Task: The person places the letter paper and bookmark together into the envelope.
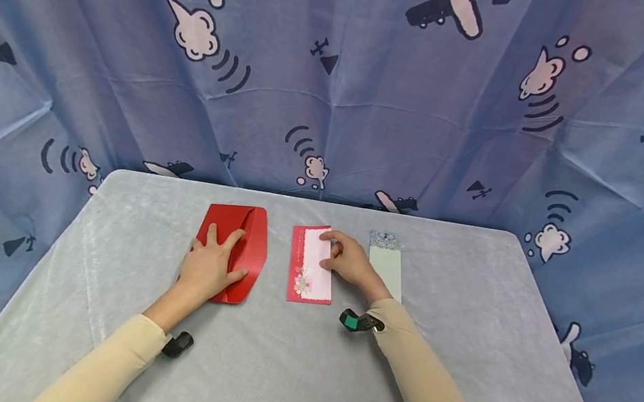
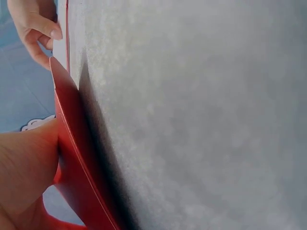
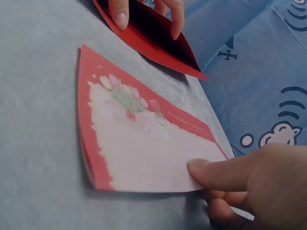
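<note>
A red envelope [image 1: 250, 256] lies on the left part of the table, its flap folded out toward the right. My left hand [image 1: 204, 269] rests on it with spread fingers; in the right wrist view its thumb [image 3: 122, 20] touches the flap beside the envelope's gaping mouth. To the right is a pink-and-red greeting card [image 1: 312, 270] printed with tulips [image 3: 127, 96]. My right hand [image 1: 349, 260] pinches the card's right edge, thumb on top and the other fingers partly hidden beneath. In the right wrist view the card's near edge is raised slightly.
A pale green card [image 1: 387, 265] with a patterned top lies right of the pink one, partly covered by my right wrist. Light grey cloth covers the table [image 1: 468, 304]. A blue printed curtain [image 1: 339, 80] hangs behind the far edge.
</note>
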`<move>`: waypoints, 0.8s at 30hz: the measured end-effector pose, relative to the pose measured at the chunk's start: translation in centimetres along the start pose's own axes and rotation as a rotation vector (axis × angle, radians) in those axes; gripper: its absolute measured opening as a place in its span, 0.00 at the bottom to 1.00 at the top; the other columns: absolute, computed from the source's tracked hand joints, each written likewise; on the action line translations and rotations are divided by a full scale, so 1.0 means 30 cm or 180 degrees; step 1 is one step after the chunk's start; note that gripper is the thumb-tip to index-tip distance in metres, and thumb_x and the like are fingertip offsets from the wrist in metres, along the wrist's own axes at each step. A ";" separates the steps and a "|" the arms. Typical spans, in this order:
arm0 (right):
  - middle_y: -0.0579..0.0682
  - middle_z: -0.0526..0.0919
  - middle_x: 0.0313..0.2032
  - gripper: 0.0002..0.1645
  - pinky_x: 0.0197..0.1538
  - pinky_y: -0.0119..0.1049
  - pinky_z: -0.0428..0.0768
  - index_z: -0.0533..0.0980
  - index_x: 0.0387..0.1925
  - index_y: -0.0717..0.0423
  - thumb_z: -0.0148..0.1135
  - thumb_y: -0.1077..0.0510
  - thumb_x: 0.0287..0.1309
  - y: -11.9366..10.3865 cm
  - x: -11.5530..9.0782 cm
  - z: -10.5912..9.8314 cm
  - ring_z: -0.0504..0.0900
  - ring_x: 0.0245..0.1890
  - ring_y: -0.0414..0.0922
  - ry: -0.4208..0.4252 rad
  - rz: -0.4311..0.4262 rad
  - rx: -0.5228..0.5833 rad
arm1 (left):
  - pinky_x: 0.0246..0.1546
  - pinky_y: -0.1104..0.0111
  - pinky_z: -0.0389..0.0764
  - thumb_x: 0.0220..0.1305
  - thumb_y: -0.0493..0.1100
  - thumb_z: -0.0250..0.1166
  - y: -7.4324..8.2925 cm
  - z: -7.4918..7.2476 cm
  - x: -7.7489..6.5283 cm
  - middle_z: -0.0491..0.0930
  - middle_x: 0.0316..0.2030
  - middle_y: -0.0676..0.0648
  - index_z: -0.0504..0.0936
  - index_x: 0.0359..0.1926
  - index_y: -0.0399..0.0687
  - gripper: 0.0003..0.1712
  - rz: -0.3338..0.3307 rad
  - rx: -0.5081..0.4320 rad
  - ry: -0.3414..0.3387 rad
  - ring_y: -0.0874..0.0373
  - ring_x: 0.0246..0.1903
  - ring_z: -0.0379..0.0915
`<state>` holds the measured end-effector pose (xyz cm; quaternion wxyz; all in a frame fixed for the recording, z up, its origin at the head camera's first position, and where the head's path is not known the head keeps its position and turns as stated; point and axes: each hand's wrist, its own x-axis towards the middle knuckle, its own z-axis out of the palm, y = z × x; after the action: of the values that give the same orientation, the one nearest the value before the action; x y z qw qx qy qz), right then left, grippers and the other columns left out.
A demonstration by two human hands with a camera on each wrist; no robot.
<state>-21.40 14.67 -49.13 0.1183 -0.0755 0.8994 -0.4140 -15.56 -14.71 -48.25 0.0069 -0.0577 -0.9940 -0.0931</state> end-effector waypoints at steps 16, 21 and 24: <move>0.49 0.74 0.29 0.30 0.31 0.31 0.68 0.74 0.62 0.54 0.66 0.67 0.58 -0.012 -0.026 -0.030 0.69 0.27 0.42 -0.0059 -0.0022 0.0218 | 0.34 0.44 0.85 0.51 0.61 0.73 0.002 0.004 -0.006 0.60 0.68 0.24 0.63 0.72 0.57 0.49 -0.0009 -0.0020 0.0081 0.20 0.52 0.71; 0.49 0.75 0.28 0.30 0.31 0.30 0.68 0.74 0.62 0.56 0.66 0.67 0.57 -0.011 -0.027 -0.026 0.69 0.26 0.41 -0.0022 -0.0112 0.0240 | 0.34 0.44 0.85 0.51 0.61 0.73 0.001 0.009 -0.007 0.61 0.67 0.25 0.63 0.71 0.57 0.49 0.0003 -0.0025 0.0130 0.20 0.53 0.71; 0.49 0.76 0.28 0.30 0.30 0.30 0.68 0.74 0.61 0.57 0.67 0.67 0.56 -0.012 -0.025 -0.023 0.68 0.26 0.40 -0.0017 -0.0166 0.0263 | 0.34 0.44 0.85 0.52 0.60 0.73 0.001 0.009 -0.007 0.61 0.67 0.25 0.63 0.71 0.57 0.48 -0.0003 -0.0024 0.0135 0.21 0.52 0.71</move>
<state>-20.87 15.10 -48.30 0.1129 -0.0950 0.8789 -0.4536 -15.36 -14.66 -48.51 0.0276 -0.0553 -0.9933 -0.0980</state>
